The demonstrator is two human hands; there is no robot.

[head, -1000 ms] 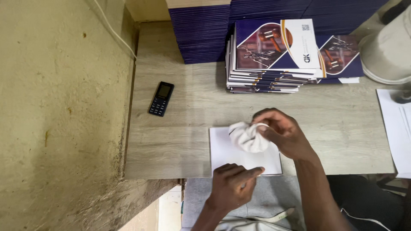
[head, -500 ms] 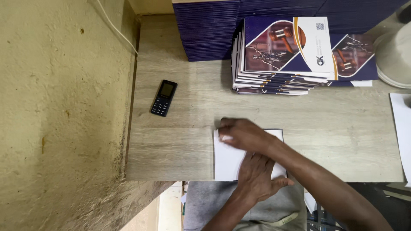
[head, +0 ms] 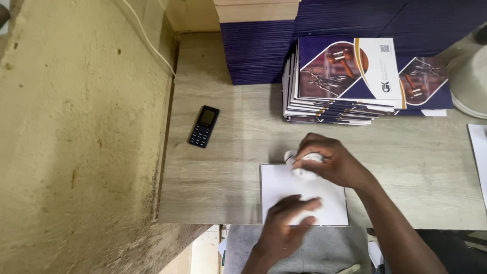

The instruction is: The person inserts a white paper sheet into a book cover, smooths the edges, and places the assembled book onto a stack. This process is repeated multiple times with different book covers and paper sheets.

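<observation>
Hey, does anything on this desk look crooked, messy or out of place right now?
Only slightly: the printed booklet stack is fanned unevenly, its edges not squared. The black phone lies tilted. The right hand presses a crumpled white cloth on the white sheet, steadied by the left hand.

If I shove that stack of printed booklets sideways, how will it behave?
The stack of booklets is tall, so probably heavy and slow to slide. Its layers are already fanned out unevenly, so the glossy-looking top booklet would likely slip off first rather than the pile moving as one.
</observation>
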